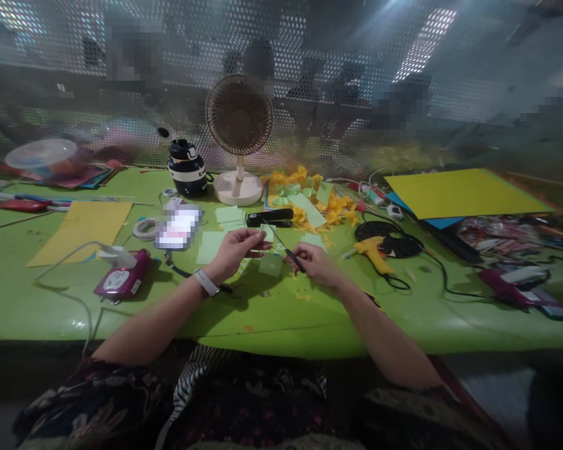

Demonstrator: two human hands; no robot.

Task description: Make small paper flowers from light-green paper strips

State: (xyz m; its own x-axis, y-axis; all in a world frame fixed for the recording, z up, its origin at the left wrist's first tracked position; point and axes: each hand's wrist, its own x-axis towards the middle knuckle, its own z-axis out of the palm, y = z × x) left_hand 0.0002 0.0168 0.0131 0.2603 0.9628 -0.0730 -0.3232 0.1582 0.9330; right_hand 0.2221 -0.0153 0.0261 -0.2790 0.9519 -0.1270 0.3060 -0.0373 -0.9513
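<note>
My left hand (239,250), with a pale watch on its wrist, pinches a small light green paper piece (268,234). Close by on the right, my right hand (316,265) grips dark-handled scissors (293,257). Their thin blade points up and left, near the paper piece; whether it touches is too small to tell. Below and around the hands lie more light green paper pieces (271,265). A black stapler (269,217) rests just beyond my fingers. Behind it, yellow crepe-like paper pieces (342,209) are heaped with green cutouts.
A yellow glue gun (375,253) lies right of my hands, by a black reel (406,240). A phone (181,226), tape roll (145,229) and purple power socket (122,275) with a cable are leftward. A fan (239,187) and dark jug (187,172) stand behind.
</note>
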